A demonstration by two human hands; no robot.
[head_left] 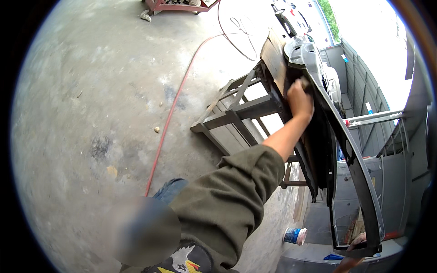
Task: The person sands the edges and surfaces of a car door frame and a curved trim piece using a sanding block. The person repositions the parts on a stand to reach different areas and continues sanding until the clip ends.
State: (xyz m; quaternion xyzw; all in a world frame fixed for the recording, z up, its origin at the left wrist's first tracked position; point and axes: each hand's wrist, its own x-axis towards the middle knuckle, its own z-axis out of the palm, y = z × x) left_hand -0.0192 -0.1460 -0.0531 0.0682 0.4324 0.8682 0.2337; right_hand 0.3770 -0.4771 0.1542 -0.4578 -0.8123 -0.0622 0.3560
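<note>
A dark car body panel (322, 132), which looks like a door with its window frame, is propped on edge on a dark stand (248, 109). My left hand (300, 102) reaches up from an olive sleeve to the inner side of the panel's upper part. Its fingers are closed; a small brownish thing shows at them, too blurred to name. Low on the right, my right hand (357, 240) is partly in view, fingers wrapped round the end of the panel's frame. Part of that hand is hidden behind the frame.
Brown cardboard (274, 57) lies along the stand's top beside a silver-grey part (302, 50). A red hose (171, 107) crosses the concrete floor on the left. A red cart (182, 5) stands at the far edge. A small paint bucket (295, 235) sits below the panel.
</note>
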